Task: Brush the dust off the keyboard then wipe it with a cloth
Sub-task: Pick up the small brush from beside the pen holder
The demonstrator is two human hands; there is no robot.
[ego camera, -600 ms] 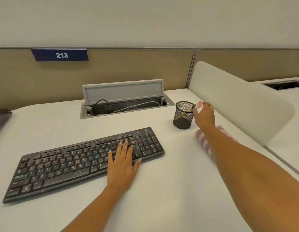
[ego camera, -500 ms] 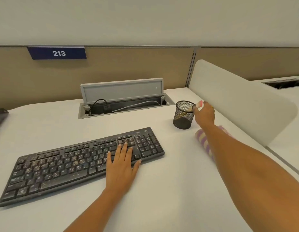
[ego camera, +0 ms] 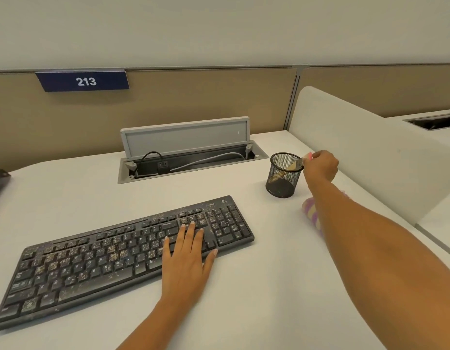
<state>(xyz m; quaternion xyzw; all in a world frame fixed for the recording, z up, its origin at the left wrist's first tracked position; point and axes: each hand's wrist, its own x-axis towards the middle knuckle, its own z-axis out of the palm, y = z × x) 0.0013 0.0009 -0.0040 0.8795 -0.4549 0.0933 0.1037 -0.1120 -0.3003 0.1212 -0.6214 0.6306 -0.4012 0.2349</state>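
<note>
The keyboard lies at the front left of the desk, its keys thickly speckled with dust, so brushing has evidently not begun. The left hand rests flat on its right half, fingers straight and slightly spread. At the rim of the mesh cup the right hand pinches the handle of the brush, whose head sits inside the cup. The striped cloth lies near the cup, partly hidden by the right forearm. Both steps remain.
</note>
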